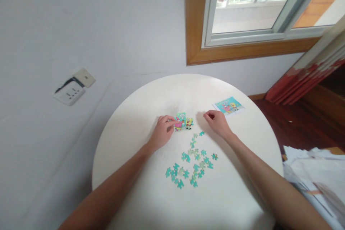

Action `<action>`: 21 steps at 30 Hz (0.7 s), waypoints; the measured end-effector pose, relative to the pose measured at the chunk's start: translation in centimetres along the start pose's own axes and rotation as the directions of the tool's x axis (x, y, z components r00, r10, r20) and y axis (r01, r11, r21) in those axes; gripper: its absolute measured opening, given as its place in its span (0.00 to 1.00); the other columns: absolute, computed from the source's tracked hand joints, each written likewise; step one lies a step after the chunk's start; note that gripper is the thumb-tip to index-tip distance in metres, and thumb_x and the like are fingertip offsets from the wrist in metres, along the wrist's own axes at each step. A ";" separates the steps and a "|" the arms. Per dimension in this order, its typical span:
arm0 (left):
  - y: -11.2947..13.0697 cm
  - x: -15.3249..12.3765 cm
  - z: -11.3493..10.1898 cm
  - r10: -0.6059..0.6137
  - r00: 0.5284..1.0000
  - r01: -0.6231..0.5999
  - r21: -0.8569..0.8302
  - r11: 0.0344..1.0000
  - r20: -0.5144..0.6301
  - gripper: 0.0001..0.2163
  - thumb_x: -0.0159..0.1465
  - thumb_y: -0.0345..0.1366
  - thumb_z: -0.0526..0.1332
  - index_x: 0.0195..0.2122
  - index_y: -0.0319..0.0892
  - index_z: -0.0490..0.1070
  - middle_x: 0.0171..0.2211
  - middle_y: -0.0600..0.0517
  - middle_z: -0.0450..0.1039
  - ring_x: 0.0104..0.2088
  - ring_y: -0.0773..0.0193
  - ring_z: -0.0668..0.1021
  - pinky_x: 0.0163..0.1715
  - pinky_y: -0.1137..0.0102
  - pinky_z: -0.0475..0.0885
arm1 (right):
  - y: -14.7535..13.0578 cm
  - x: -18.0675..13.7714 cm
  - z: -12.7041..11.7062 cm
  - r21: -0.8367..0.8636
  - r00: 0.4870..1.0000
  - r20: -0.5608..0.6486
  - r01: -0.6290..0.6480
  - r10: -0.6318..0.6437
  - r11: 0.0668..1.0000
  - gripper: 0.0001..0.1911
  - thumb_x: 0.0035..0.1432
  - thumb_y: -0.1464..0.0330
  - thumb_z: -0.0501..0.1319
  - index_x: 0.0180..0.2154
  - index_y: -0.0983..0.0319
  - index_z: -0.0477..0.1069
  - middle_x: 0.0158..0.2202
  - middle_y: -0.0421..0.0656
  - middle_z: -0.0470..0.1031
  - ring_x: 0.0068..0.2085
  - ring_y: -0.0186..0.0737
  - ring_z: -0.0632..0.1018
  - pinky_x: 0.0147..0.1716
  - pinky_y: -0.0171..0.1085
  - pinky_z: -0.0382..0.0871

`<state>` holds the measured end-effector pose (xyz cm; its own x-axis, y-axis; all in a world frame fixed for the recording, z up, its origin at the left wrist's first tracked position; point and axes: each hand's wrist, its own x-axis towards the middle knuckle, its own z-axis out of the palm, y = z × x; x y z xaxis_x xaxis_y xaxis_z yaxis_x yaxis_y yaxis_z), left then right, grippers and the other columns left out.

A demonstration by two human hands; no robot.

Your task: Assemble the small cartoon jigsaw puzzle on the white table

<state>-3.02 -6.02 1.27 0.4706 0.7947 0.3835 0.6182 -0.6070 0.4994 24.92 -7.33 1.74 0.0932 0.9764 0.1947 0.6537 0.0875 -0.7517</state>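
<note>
On the round white table lies a partly joined jigsaw puzzle (189, 123) with colourful cartoon figures. The outstretched fingers of my left hand (164, 130) rest on its left side and cover part of it. To the right of the puzzle, and apart from it, is my right hand (219, 123), its thumb and fingertips closed in a pinch. Whatever may be between those fingertips is too small to make out. Several loose teal and pale green jigsaw pieces (196, 168) are scattered nearer to me, below the puzzle.
A printed picture card (229, 106) with the same figures lies behind my right hand. The table (129, 115) stands close to a white wall with a socket (70, 92) and a window (242, 14). Stacked papers (315, 176) are at the right, below a red-and-white curtain (304, 75).
</note>
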 end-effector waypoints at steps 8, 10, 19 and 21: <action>-0.1 0.2 0.0 -0.024 1.000 0.024 -0.004 1.000 -0.004 0.14 0.64 0.26 0.56 0.43 0.47 0.79 0.42 0.50 0.73 0.46 0.59 0.72 0.51 0.60 0.67 | 0.4 0.1 -0.2 -0.090 0.994 0.109 -0.005 0.015 0.996 0.13 0.60 0.67 0.56 0.33 0.63 0.78 0.31 0.45 0.80 0.31 0.39 0.76 0.32 0.34 0.63; 0.0 0.2 0.0 -0.021 1.000 0.021 -0.009 1.000 0.001 0.14 0.64 0.26 0.56 0.43 0.47 0.79 0.42 0.50 0.73 0.45 0.59 0.73 0.51 0.61 0.67 | 0.5 0.0 -0.1 -0.116 0.991 0.128 -0.014 0.029 0.993 0.12 0.59 0.68 0.56 0.33 0.62 0.78 0.31 0.45 0.80 0.31 0.39 0.76 0.33 0.34 0.64; 0.0 0.2 0.0 -0.001 1.000 0.001 -0.042 0.999 -0.006 0.13 0.64 0.26 0.57 0.42 0.46 0.79 0.41 0.51 0.74 0.44 0.60 0.74 0.50 0.62 0.67 | 0.5 -0.2 0.1 -0.181 0.986 0.157 -0.031 0.060 0.983 0.09 0.57 0.70 0.59 0.33 0.63 0.79 0.32 0.46 0.81 0.31 0.38 0.77 0.31 0.33 0.63; 0.0 0.2 0.0 0.001 1.000 -0.002 -0.051 0.999 -0.009 0.13 0.65 0.26 0.57 0.42 0.45 0.79 0.41 0.51 0.74 0.44 0.60 0.74 0.49 0.62 0.67 | 0.6 -0.2 0.1 -0.190 0.985 0.161 -0.026 0.057 0.982 0.09 0.58 0.70 0.59 0.33 0.63 0.79 0.32 0.46 0.81 0.31 0.38 0.77 0.31 0.33 0.63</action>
<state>-2.93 -5.84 1.34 0.4656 0.7939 0.3911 0.5843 -0.6077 0.5379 25.24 -7.41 1.21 0.0084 0.9988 0.0478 0.7816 0.0233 -0.6234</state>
